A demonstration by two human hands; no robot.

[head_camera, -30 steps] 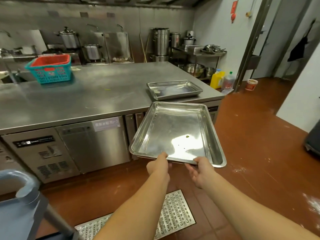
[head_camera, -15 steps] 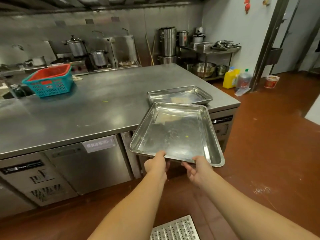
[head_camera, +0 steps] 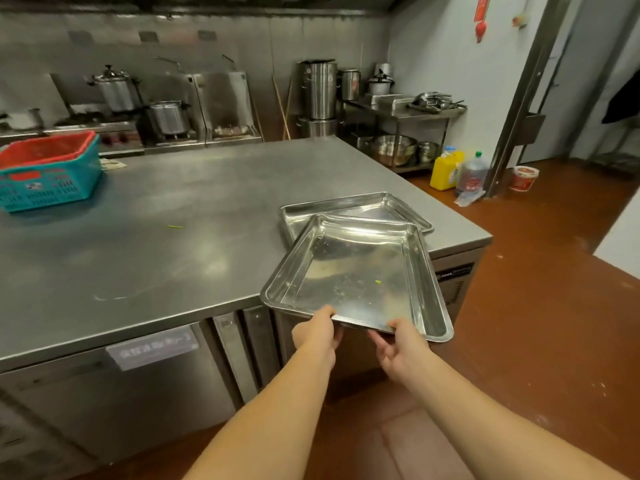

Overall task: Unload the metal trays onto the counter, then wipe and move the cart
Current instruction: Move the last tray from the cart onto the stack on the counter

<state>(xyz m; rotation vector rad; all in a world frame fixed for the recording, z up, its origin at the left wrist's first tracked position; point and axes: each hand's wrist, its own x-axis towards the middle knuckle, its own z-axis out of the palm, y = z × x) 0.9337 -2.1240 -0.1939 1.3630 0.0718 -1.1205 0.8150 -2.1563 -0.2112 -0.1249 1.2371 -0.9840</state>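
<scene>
I hold a shiny rectangular metal tray (head_camera: pixel 349 271) by its near short rim. My left hand (head_camera: pixel 317 332) grips the rim on the left and my right hand (head_camera: pixel 403 351) pinches it on the right, thumb on top. The tray is empty apart from a small green speck. Its far end reaches over the steel counter (head_camera: pixel 173 230) and overlaps a second metal tray (head_camera: pixel 346 211) that lies flat near the counter's right corner. The cart is out of view.
A teal basket with a red liner (head_camera: pixel 48 171) stands at the counter's far left. Pots and a stove line the back wall. A shelf with bowls (head_camera: pixel 398 150), a yellow jug (head_camera: pixel 445 169) and a bottle (head_camera: pixel 472 176) are at the right, on the red floor.
I have stepped closer to the counter and carried the tray forward. Its far end now overlaps the tray on the counter. The cart handle and floor grate have left the view.
</scene>
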